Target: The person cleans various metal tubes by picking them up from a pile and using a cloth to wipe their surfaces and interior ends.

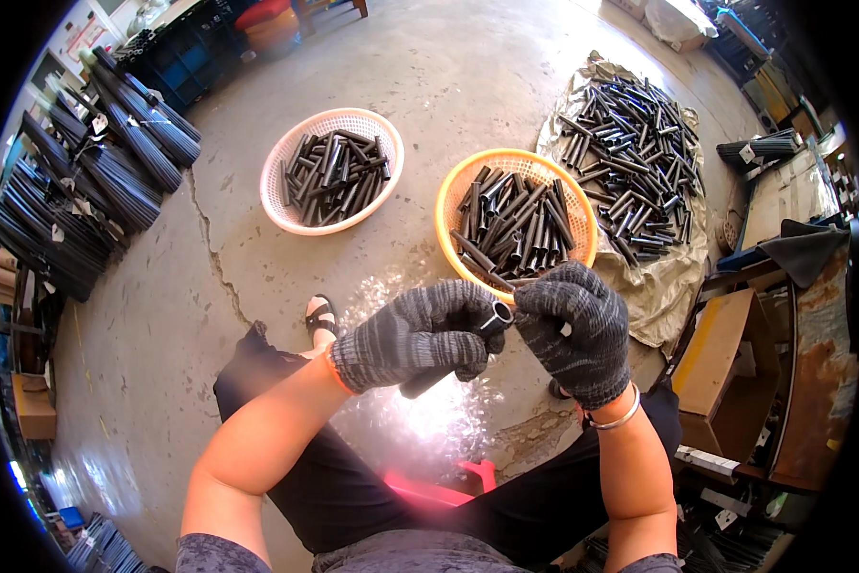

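Both gloved hands sit closest to me, held over my lap. My left hand (412,336) is clenched around a short black tube (495,317), whose open end points toward my right hand (575,329). I see the right fingers (544,304) pinching at that open end, touching it. Just beyond the hands, an orange basket (451,196) on the concrete floor (467,76) holds more black tubes. A white basket (278,172) of tubes stands beside it to the left, and a loose heap of tubes (635,158) lies on a sheet to the right.
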{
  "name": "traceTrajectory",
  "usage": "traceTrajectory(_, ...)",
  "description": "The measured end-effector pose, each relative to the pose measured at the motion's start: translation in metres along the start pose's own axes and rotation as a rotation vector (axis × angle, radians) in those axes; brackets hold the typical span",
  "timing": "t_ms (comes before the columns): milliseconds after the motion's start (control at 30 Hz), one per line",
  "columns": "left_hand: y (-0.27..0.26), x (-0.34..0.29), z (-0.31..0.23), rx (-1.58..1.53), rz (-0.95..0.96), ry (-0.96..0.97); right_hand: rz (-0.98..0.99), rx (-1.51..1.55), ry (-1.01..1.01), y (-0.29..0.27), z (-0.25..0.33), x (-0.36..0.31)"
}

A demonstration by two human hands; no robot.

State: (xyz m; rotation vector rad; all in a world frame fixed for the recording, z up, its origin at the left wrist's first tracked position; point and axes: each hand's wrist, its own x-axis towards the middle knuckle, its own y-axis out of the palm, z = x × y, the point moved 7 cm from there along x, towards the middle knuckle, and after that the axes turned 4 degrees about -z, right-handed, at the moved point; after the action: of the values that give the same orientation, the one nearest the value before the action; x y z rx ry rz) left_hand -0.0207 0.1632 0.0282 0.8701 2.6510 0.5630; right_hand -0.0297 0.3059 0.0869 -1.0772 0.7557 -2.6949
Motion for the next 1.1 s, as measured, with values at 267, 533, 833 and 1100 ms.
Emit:
traceTrajectory(267,-0.003,0.0,0.005,-0.123,0.007,0.016,0.035,-0.152,-0.216,0.004,0.017,-0.001)
traceTrajectory(533,-0.003,0.003,0.012,-0.174,0.019,-0.001,0.054,-0.249,-0.271,0.001,0.021,-0.004)
traceTrajectory(833,-0.001,0.002,0.008,-0.025,0.031,-0.002,0.064,-0.166,-0.141,0.002,0.016,-0.001)
traceTrajectory(1100,-0.025,0.003,0.004,-0.093,-0.182,0.097,-0.019,0.461,0.712,0.016,-0.044,-0.026)
